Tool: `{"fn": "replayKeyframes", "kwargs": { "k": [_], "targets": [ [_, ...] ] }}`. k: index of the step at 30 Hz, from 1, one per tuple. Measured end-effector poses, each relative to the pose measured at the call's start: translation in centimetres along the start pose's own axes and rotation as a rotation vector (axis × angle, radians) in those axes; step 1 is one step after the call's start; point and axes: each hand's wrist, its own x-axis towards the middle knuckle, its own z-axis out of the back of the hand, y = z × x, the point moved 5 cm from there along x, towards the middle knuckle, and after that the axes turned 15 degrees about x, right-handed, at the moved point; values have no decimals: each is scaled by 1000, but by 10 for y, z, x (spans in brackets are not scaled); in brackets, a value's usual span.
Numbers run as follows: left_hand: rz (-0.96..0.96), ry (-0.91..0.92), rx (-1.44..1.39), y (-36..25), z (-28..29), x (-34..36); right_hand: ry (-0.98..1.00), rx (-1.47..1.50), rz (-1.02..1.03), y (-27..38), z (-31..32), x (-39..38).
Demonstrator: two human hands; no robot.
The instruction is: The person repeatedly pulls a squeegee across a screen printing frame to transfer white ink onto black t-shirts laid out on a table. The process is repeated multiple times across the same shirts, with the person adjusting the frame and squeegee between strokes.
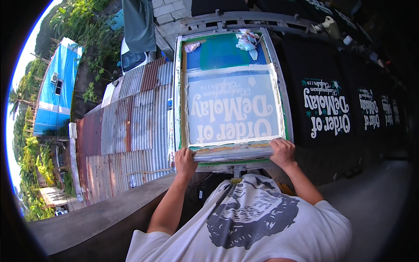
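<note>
A screen-printing frame (pixel 231 153) with pale metal rails lies before me, over the near end of a board. White lettering shows in its pale blue mesh (pixel 231 94), reading upside down from here. My left hand (pixel 185 162) is closed round the near left corner of the frame. At the near right corner, my right hand (pixel 283 153) grips the rail, fingers curled over the top. Crumpled pale cloth or paper (pixel 248 41) lies at the far right inside the frame, and a small pinkish scrap (pixel 192 47) sits at the far left. What lies beneath the mesh is mostly hidden.
Black printed shirts (pixel 326 105) with white lettering and green leaf shapes stretch away to my right. A metal rail (pixel 257 16) runs behind the frame. On my left stand a concrete ledge (pixel 104 218) and, beyond it, rusty corrugated roofing (pixel 126 126).
</note>
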Motion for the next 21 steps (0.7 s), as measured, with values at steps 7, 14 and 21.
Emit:
{"fn": "replayKeyframes", "kwargs": {
  "k": [7,14,21],
  "targets": [
    [-55,146,-75,-5,17,-30,-148,-51,129,23,1,-41],
    [-99,81,-8,-6,35,-2,45,44,11,19,21,-13],
    [-77,7,-23,-7,24,-25,8,6,40,25,13,-35]
  ]
}}
